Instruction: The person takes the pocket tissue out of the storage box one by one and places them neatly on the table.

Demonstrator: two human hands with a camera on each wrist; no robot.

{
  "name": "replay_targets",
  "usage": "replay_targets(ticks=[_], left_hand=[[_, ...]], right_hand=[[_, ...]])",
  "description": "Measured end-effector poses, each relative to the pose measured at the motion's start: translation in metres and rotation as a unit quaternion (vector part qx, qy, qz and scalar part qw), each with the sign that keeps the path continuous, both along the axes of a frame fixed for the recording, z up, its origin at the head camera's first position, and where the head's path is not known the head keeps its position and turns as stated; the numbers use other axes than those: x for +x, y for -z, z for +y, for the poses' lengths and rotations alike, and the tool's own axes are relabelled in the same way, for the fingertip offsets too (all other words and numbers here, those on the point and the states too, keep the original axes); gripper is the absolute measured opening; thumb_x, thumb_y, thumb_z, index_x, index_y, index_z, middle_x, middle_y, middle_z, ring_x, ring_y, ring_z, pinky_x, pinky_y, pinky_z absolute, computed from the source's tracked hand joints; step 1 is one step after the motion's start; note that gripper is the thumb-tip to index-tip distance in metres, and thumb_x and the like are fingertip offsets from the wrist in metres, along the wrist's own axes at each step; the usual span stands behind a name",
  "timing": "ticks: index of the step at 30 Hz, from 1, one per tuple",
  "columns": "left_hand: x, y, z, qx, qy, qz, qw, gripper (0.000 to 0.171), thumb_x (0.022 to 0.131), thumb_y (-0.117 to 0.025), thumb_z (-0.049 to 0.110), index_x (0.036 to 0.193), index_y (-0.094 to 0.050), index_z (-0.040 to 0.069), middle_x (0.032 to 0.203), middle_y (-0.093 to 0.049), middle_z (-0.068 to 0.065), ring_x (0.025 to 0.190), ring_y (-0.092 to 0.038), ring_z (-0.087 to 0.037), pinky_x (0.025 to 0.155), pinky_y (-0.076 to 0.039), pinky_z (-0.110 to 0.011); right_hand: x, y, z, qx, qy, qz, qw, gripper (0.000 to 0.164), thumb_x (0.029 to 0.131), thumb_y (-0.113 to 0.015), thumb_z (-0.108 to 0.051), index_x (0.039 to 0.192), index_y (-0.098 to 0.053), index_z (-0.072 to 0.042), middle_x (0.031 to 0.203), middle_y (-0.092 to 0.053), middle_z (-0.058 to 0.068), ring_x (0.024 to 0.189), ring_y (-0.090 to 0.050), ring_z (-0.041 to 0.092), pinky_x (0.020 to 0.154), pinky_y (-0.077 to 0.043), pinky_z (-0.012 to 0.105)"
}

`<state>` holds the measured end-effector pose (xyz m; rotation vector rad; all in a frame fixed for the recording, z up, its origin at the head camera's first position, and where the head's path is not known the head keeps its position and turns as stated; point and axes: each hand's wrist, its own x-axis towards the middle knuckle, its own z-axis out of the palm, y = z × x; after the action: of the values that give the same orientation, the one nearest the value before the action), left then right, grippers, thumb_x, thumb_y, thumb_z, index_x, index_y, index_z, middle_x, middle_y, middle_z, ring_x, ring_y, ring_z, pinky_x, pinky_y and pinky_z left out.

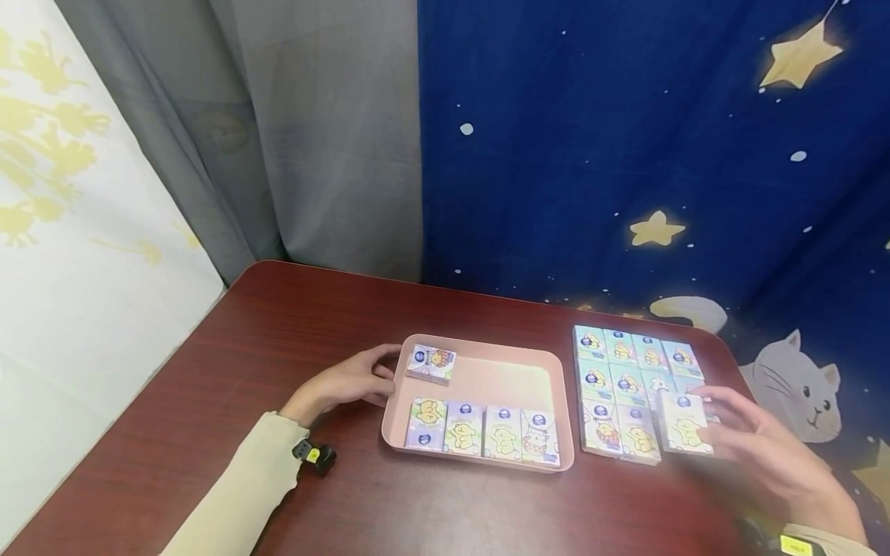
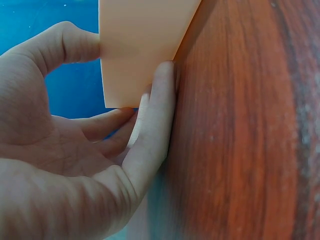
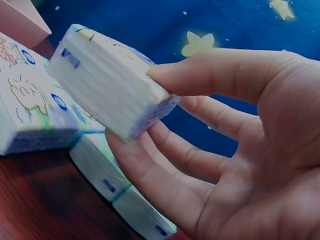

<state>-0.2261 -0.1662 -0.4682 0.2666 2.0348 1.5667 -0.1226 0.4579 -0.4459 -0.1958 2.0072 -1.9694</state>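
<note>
A pink tray (image 1: pixel 501 369) lies on the table with several small printed tissue packs in it: a row (image 1: pixel 464 427) along the near side and one pack (image 1: pixel 431 364) at the far left corner. My left hand (image 1: pixel 351 378) holds the tray's left side; in the left wrist view its digits touch the tray wall (image 2: pixel 142 50). My right hand (image 1: pixel 772 448) pinches a tissue pack (image 1: pixel 684 422) between thumb and fingers, raised over the block of packs (image 1: pixel 629 382) right of the tray. The right wrist view shows this pack (image 3: pixel 100 75) tilted and clear of the others.
The brown table (image 1: pixel 292 309) ends at a rounded edge near the curtains. A grey curtain (image 1: pixel 341 139) and a blue star-patterned curtain (image 1: pixel 542 154) hang behind it. White patterned cloth (image 1: pixel 83 309) hangs at the left.
</note>
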Motion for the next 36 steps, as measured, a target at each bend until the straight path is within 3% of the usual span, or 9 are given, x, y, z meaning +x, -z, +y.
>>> replay_targets(ticks=[2,6,12,15,19,24,28,32,36], left_hand=[[0.0,0.0,0.0,0.0,-0.001,0.0,1.0,0.086,0.094,-0.07,-0.001,0.169,-0.027,-0.006,0.117,-0.065,-0.026,0.098,-0.074,-0.03,0.088,-0.067,-0.047],[0.0,0.0,0.0,-0.004,-0.003,0.001,1.0,0.088,0.093,-0.072,0.001,0.169,-0.028,-0.005,0.117,-0.065,-0.025,0.099,-0.073,-0.029,0.088,-0.067,-0.047],[0.0,0.002,0.0,-0.005,-0.003,0.0,1.0,0.089,0.093,-0.072,0.001,0.169,-0.027,-0.005,0.117,-0.065,-0.025,0.1,-0.073,-0.029,0.088,-0.067,-0.046],[0.0,0.001,-0.001,-0.006,-0.004,-0.001,1.0,0.088,0.093,-0.072,0.001,0.169,-0.028,-0.004,0.117,-0.065,-0.025,0.099,-0.073,-0.029,0.088,-0.067,-0.046],[-0.001,0.001,-0.002,-0.007,-0.004,-0.001,1.0,0.087,0.093,-0.072,0.0,0.169,-0.03,-0.004,0.117,-0.066,-0.024,0.099,-0.073,-0.029,0.088,-0.067,-0.046],[-0.001,0.001,-0.001,-0.005,-0.002,-0.003,1.0,0.086,0.094,-0.072,0.001,0.169,-0.029,-0.004,0.117,-0.066,-0.025,0.1,-0.073,-0.029,0.088,-0.067,-0.045],[-0.001,0.002,-0.001,0.003,0.001,-0.004,1.0,0.088,0.093,-0.072,0.0,0.169,-0.027,-0.005,0.117,-0.065,-0.026,0.1,-0.073,-0.029,0.088,-0.067,-0.045],[-0.002,0.003,-0.001,0.008,0.0,-0.005,1.0,0.087,0.094,-0.071,-0.001,0.169,-0.027,-0.005,0.117,-0.065,-0.026,0.1,-0.073,-0.029,0.088,-0.067,-0.046],[-0.002,0.004,-0.001,0.013,-0.001,-0.004,0.9999,0.086,0.096,-0.07,-0.001,0.169,-0.026,-0.006,0.118,-0.065,-0.026,0.1,-0.072,-0.028,0.088,-0.067,-0.047]], right_hand=[[0.002,-0.002,0.003,0.014,0.018,-0.04,0.999,0.057,0.11,-0.052,0.007,0.151,-0.058,-0.031,0.135,-0.073,-0.005,0.113,-0.074,0.019,0.091,-0.064,0.037],[0.004,0.001,0.009,0.025,0.032,-0.066,0.997,0.055,0.11,-0.053,0.006,0.148,-0.058,-0.035,0.134,-0.073,-0.007,0.111,-0.075,0.021,0.09,-0.065,0.039],[0.0,0.01,0.021,-0.012,-0.04,0.0,0.999,0.066,0.105,-0.047,0.02,0.147,-0.062,-0.029,0.132,-0.074,-0.004,0.11,-0.075,0.019,0.088,-0.066,0.037],[-0.002,0.012,0.024,-0.004,-0.052,-0.002,0.999,0.067,0.105,-0.048,0.02,0.146,-0.062,-0.03,0.131,-0.075,-0.004,0.109,-0.075,0.019,0.088,-0.066,0.038],[-0.003,0.012,0.023,0.026,-0.044,-0.038,0.998,0.062,0.105,-0.053,0.016,0.14,-0.063,-0.034,0.127,-0.075,-0.006,0.105,-0.076,0.022,0.087,-0.066,0.038],[-0.003,0.012,0.017,0.05,-0.041,-0.047,0.997,0.058,0.105,-0.056,0.014,0.135,-0.065,-0.034,0.124,-0.073,-0.004,0.104,-0.076,0.024,0.087,-0.067,0.039],[-0.001,0.007,0.012,0.077,-0.011,-0.114,0.99,0.05,0.106,-0.06,0.007,0.131,-0.064,-0.035,0.124,-0.071,0.004,0.106,-0.074,0.03,0.09,-0.066,0.043],[-0.001,0.0,0.004,0.146,0.037,-0.15,0.977,0.042,0.105,-0.067,0.0,0.139,-0.058,-0.024,0.127,-0.065,0.014,0.108,-0.07,0.035,0.089,-0.064,0.044],[-0.006,-0.005,-0.004,0.231,0.053,-0.119,0.964,0.054,0.1,-0.073,-0.002,0.146,-0.047,-0.002,0.132,-0.063,0.023,0.108,-0.067,0.034,0.085,-0.063,0.041]])
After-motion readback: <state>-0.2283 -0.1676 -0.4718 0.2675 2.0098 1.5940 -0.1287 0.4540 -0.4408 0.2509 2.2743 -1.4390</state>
